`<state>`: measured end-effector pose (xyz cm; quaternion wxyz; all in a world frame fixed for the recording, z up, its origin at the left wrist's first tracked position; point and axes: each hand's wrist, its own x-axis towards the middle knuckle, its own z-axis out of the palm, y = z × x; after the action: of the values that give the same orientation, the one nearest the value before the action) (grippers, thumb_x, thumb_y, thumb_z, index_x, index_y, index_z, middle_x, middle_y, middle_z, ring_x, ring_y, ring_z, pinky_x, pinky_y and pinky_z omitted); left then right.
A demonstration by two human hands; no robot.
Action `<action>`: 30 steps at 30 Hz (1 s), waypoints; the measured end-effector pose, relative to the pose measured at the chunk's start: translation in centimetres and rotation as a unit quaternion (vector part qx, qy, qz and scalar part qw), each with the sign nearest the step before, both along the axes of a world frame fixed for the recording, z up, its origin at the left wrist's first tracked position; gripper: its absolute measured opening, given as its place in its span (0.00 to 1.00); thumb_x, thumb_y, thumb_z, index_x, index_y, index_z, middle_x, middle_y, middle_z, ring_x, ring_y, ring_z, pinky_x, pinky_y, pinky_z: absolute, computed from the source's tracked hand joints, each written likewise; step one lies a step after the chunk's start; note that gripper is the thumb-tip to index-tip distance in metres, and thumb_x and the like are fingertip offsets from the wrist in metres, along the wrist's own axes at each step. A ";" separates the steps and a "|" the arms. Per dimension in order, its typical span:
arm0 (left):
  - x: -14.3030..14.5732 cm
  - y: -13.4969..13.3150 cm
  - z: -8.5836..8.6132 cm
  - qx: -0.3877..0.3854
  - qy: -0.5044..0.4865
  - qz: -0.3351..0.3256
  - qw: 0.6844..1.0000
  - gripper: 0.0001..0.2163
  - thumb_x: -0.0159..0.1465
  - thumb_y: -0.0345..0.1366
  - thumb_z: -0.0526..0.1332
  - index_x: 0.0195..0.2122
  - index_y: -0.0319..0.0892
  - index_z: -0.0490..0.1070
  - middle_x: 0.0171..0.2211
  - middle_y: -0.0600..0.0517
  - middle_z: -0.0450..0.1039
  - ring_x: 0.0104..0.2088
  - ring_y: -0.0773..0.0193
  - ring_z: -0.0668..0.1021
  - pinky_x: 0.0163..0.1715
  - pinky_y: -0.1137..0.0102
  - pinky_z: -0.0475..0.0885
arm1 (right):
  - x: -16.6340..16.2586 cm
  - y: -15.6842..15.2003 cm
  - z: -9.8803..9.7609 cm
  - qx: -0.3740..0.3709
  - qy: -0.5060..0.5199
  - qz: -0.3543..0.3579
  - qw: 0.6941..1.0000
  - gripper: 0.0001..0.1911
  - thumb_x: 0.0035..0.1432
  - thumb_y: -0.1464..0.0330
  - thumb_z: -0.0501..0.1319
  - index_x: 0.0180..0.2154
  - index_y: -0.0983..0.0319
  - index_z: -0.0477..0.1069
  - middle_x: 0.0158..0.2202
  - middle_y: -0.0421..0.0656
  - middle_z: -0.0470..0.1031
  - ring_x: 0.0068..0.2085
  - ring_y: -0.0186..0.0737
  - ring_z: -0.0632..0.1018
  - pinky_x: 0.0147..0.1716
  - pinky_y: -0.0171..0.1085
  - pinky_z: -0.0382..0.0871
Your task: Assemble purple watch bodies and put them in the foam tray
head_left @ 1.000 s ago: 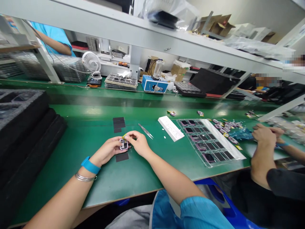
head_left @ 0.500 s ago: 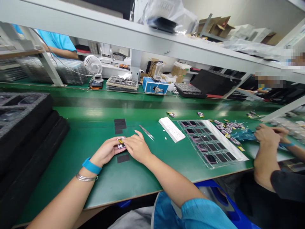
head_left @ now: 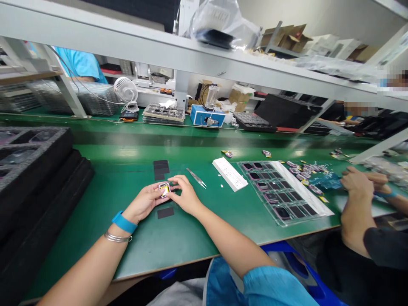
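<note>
My left hand [head_left: 144, 203] grips one small pink-rimmed case [head_left: 164, 189] at frame centre, fingers closed around it. My right hand [head_left: 186, 196] sits just beside it, fingers curled at its edge; I cannot tell whether they touch. Nearby: one tweezers [head_left: 196, 177], four black pads [head_left: 161, 168], three above my hands and one below, and one white block [head_left: 230, 174]. Right of that, one clear tray [head_left: 287, 222] holds rows of dark-faced cases. At right edge, a co-worker's two hands [head_left: 357, 182]. At left, one black foam stack [head_left: 38, 170].
</note>
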<state>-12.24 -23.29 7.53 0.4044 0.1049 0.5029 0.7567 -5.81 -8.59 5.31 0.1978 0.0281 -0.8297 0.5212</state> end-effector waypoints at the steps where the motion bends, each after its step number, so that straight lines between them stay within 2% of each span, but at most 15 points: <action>1: 0.1 0.0 0.0 0.001 0.009 -0.006 1.000 0.15 0.51 0.31 0.68 0.41 0.37 0.74 0.38 0.45 0.78 0.38 0.62 0.78 0.41 0.69 0.74 | -0.1 0.1 -0.1 -0.070 -0.041 0.031 0.996 0.27 0.48 0.68 0.65 0.51 0.58 0.65 0.50 0.47 0.66 0.46 0.39 0.72 0.43 0.40 0.72; 3: 0.2 0.0 0.0 0.003 0.029 -0.014 0.999 0.17 0.50 0.33 0.69 0.41 0.38 0.74 0.38 0.45 0.78 0.39 0.60 0.78 0.39 0.68 0.74 | -0.2 0.2 -0.3 -0.175 -0.108 0.100 0.974 0.32 0.48 0.65 0.65 0.55 0.59 0.61 0.49 0.47 0.68 0.44 0.38 0.74 0.42 0.40 0.73; 6: 0.6 -0.1 -0.1 0.002 0.056 -0.022 0.998 0.17 0.50 0.35 0.69 0.41 0.38 0.74 0.39 0.44 0.78 0.39 0.58 0.78 0.40 0.67 0.74 | 0.0 -0.1 -0.4 -0.232 -0.126 0.133 0.955 0.30 0.48 0.64 0.65 0.53 0.61 0.62 0.47 0.47 0.72 0.43 0.39 0.76 0.46 0.42 0.71; 13: 0.6 0.1 -0.3 -0.008 0.081 -0.017 0.997 0.18 0.51 0.36 0.69 0.42 0.38 0.74 0.40 0.42 0.77 0.40 0.56 0.78 0.43 0.64 0.73 | 0.2 -0.8 -0.6 -0.230 -0.087 0.103 0.964 0.27 0.48 0.67 0.64 0.51 0.61 0.64 0.48 0.48 0.73 0.46 0.41 0.77 0.47 0.43 0.71; 18: -0.1 -0.2 0.5 0.011 0.032 -0.013 0.999 0.18 0.53 0.33 0.67 0.47 0.40 0.72 0.44 0.44 0.76 0.44 0.58 0.77 0.47 0.64 0.70 | -0.6 0.4 -0.4 -0.230 -0.065 0.088 0.967 0.32 0.47 0.67 0.64 0.55 0.61 0.60 0.50 0.49 0.72 0.48 0.42 0.76 0.50 0.46 0.69; 21: -0.3 -0.6 0.9 0.027 0.008 -0.013 1.000 0.21 0.55 0.33 0.66 0.51 0.41 0.69 0.47 0.44 0.74 0.47 0.58 0.75 0.50 0.63 0.68 | -1.1 1.6 -0.5 -0.255 -0.027 0.033 0.966 0.28 0.49 0.66 0.61 0.54 0.61 0.61 0.48 0.50 0.73 0.47 0.41 0.77 0.48 0.45 0.70; 23: -0.3 -0.7 0.8 -0.022 0.093 0.025 0.995 0.23 0.53 0.35 0.67 0.51 0.41 0.69 0.45 0.44 0.74 0.47 0.57 0.74 0.50 0.62 0.67 | -1.5 2.2 -0.8 -0.257 -0.022 -0.019 0.966 0.23 0.50 0.66 0.59 0.50 0.63 0.64 0.44 0.50 0.75 0.41 0.40 0.78 0.42 0.43 0.73; 24: -0.3 -0.7 0.6 -0.068 0.167 0.065 0.982 0.24 0.51 0.36 0.68 0.50 0.42 0.70 0.44 0.45 0.73 0.45 0.57 0.74 0.49 0.62 0.67 | -1.6 2.4 -1.0 -0.250 -0.023 -0.042 0.967 0.21 0.50 0.67 0.58 0.48 0.63 0.65 0.41 0.49 0.76 0.39 0.39 0.79 0.40 0.42 0.74; 25: -0.2 -0.7 0.4 -0.118 0.248 0.114 0.955 0.24 0.49 0.36 0.69 0.48 0.42 0.71 0.42 0.46 0.73 0.44 0.56 0.74 0.47 0.62 0.67 | -1.7 2.5 -1.2 -0.239 -0.024 -0.058 0.969 0.19 0.50 0.67 0.57 0.46 0.64 0.66 0.38 0.48 0.77 0.36 0.38 0.79 0.38 0.41 0.74; 27: -0.2 -0.7 0.0 -0.198 0.384 0.201 0.879 0.23 0.47 0.36 0.70 0.45 0.44 0.72 0.38 0.48 0.70 0.41 0.56 0.73 0.44 0.63 0.68 | -1.8 2.7 -1.4 -0.215 -0.021 -0.069 0.974 0.17 0.49 0.68 0.55 0.44 0.64 0.67 0.33 0.45 0.77 0.32 0.36 0.78 0.35 0.39 0.74; 28: -0.3 -0.7 -0.2 -0.219 0.426 0.231 0.847 0.22 0.47 0.36 0.70 0.44 0.45 0.72 0.36 0.49 0.68 0.40 0.56 0.72 0.43 0.64 0.68 | -1.8 2.6 -1.5 -0.202 -0.018 -0.069 0.977 0.17 0.49 0.69 0.54 0.43 0.64 0.67 0.31 0.44 0.76 0.30 0.35 0.78 0.34 0.38 0.74; 30: -0.4 -0.7 -0.3 -0.227 0.459 0.266 0.817 0.22 0.46 0.36 0.70 0.44 0.45 0.70 0.35 0.49 0.66 0.38 0.57 0.72 0.42 0.64 0.68 | -1.7 2.6 -1.6 -0.179 -0.015 -0.061 0.982 0.18 0.48 0.69 0.53 0.43 0.64 0.67 0.28 0.42 0.75 0.28 0.34 0.77 0.33 0.37 0.73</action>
<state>-12.60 -24.02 7.23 -0.0779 0.2071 0.7961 0.5633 -7.51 -6.04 3.73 0.2184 -0.0662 -0.7261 0.6486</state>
